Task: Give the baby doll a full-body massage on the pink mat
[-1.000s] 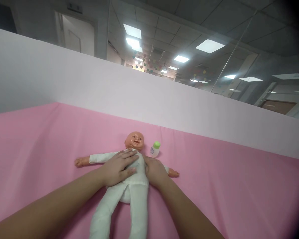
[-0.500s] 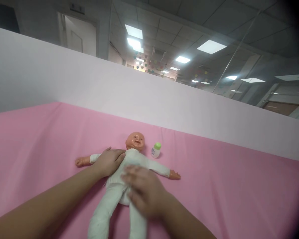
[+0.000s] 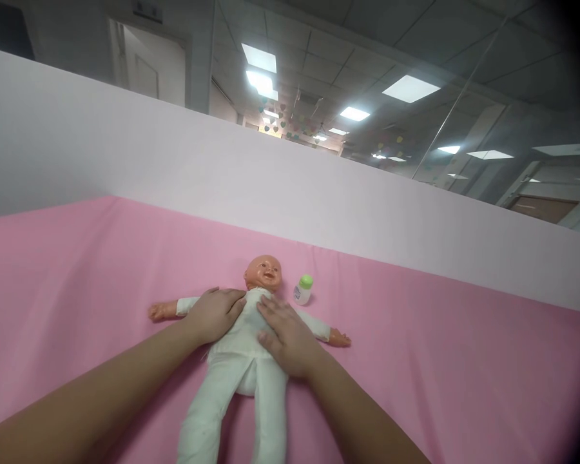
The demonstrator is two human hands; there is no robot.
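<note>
My left hand (image 3: 215, 316) is lying flat on one side of the baby doll's chest (image 3: 244, 334), fingers resting together; my right hand (image 3: 292, 341) is covering the other side, fingers slightly apart. The doll is lying face-up on the pink sheet (image 3: 406, 348), a green-capped bottle (image 3: 303, 291) sitting just beside its head.

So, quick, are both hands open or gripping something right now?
Left hand: open, on the doll, at one side of its chest.
Right hand: open, on the other side of its chest.

Glaring ceiling panels (image 3: 410, 89), soft shadows (dark corners)
</note>
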